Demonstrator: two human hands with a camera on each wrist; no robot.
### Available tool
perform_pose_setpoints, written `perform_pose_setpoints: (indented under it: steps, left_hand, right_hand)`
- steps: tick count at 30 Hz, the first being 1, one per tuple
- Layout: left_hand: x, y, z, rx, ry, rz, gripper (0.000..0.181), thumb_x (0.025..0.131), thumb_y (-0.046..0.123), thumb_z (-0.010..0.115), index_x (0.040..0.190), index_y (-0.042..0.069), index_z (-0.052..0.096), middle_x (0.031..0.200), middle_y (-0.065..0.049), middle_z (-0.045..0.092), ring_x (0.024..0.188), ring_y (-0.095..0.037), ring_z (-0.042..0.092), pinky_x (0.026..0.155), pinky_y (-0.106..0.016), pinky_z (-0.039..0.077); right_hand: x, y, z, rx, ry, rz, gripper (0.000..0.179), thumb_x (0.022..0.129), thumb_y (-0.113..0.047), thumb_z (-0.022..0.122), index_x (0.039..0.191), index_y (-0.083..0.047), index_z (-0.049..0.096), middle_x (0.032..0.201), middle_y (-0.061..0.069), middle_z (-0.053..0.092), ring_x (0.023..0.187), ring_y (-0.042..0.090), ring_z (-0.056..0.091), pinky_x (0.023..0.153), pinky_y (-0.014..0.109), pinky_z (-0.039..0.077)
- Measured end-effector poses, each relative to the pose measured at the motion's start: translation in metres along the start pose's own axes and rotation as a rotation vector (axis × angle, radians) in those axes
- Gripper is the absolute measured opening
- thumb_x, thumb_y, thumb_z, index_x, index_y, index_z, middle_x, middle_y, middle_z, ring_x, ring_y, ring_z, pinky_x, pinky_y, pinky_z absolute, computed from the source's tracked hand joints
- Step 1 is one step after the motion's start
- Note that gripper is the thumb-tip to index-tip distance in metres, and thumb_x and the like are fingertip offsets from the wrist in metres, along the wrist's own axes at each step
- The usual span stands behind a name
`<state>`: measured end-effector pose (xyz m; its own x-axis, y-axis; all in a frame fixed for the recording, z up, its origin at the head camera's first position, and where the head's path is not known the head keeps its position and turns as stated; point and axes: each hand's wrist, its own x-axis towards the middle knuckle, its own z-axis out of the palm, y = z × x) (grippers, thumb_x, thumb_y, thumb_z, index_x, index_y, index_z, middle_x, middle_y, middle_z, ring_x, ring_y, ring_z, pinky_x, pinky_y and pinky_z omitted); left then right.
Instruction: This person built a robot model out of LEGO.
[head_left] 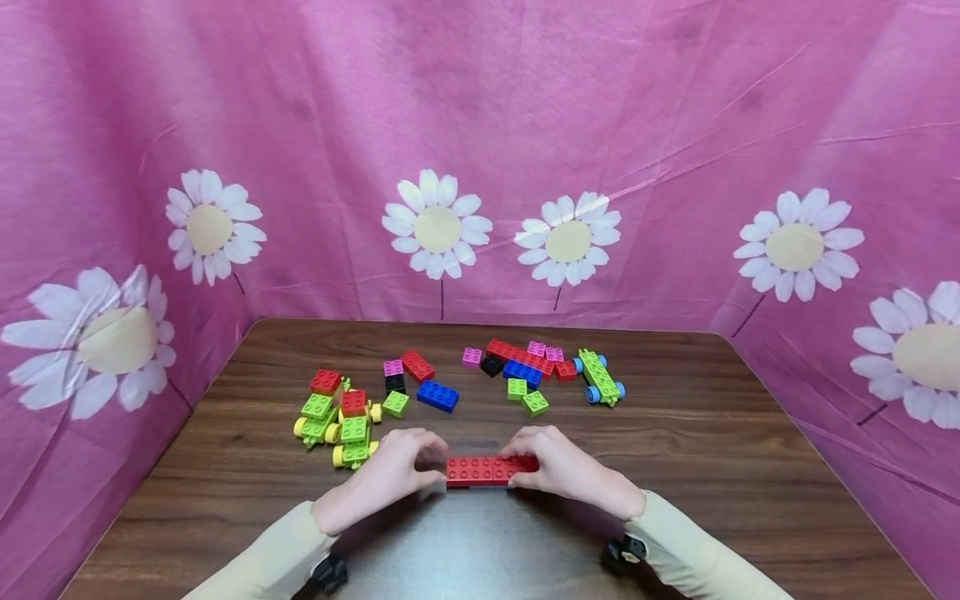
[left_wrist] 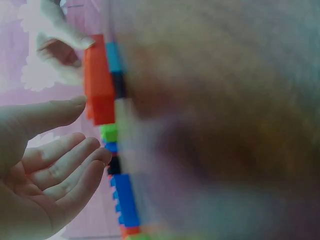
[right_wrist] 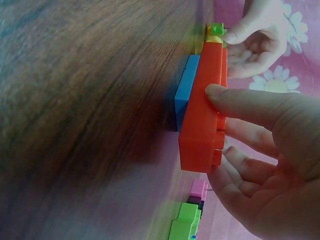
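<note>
Two red bricks point(head_left: 470, 472) lie end to end in a row in front of me, studs upward. Beneath the row a blue brick point(right_wrist: 186, 87) shows in the right wrist view, and a dark piece point(left_wrist: 118, 85) in the left wrist view. My right hand point(head_left: 558, 467) pinches the right end of the row, thumb on the near side and fingers on the far side. At the left end my left hand point(head_left: 401, 467) is held with thumb and fingers apart, nothing between them. Whether its thumb tip touches the brick I cannot tell.
Wheeled cars with green and red bricks point(head_left: 354, 429) stand left on the wooden table point(head_left: 712, 467). Behind my hands lie loose bricks, including a blue brick point(head_left: 438, 396) and a long red brick point(head_left: 510, 351). A green car base point(head_left: 599, 377) with blue wheels stands right.
</note>
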<state>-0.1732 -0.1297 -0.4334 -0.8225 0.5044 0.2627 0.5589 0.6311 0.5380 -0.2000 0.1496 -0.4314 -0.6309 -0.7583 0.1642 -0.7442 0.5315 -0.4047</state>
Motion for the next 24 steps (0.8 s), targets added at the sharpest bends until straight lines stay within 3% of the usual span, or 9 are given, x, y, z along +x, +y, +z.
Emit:
perform_pose_setpoints:
  steps: [5,15,19,24]
  left_hand:
    - [0.000,-0.002,-0.023,0.050,0.120,0.000,0.028,0.077,0.012,0.083,0.100,0.002,0.071,0.093,-0.009,0.074,0.080,-0.021,0.070,0.072,-0.028,0.057]
    - [-0.004,-0.026,-0.088,0.091,0.295,-0.149,0.028,0.078,0.011,0.082,0.103,0.001,0.072,0.097,-0.014,0.076,0.087,-0.027,0.072,0.077,-0.043,0.058]
    - [-0.009,-0.038,-0.102,0.120,0.301,-0.201,0.029,0.079,0.012,0.082,0.104,0.001,0.072,0.099,-0.015,0.076,0.087,-0.029,0.071,0.078,-0.047,0.057]
    - [-0.014,-0.047,-0.106,0.110,0.253,-0.234,0.033,0.079,0.012,0.081,0.107,-0.002,0.071,0.102,-0.019,0.074,0.090,-0.034,0.071,0.081,-0.049,0.056]
  right_hand:
    - [-0.001,0.000,0.000,-0.009,0.001,-0.002,0.028,0.082,-0.019,0.081,0.107,-0.007,0.075,0.100,0.003,0.074,0.093,0.011,0.067,0.082,0.025,0.056]
    - [-0.003,0.001,0.001,-0.012,-0.008,0.008,0.029,0.083,-0.021,0.080,0.108,-0.009,0.075,0.101,0.001,0.074,0.093,0.011,0.067,0.082,0.026,0.055]
    - [-0.003,0.001,0.000,-0.003,-0.009,0.011,0.028,0.084,-0.021,0.080,0.109,-0.010,0.075,0.102,0.001,0.074,0.093,0.010,0.066,0.082,0.025,0.055]
    - [-0.003,0.001,0.000,-0.001,-0.008,0.015,0.028,0.083,-0.021,0.080,0.108,-0.009,0.075,0.101,0.001,0.074,0.092,0.008,0.065,0.080,0.024,0.054]
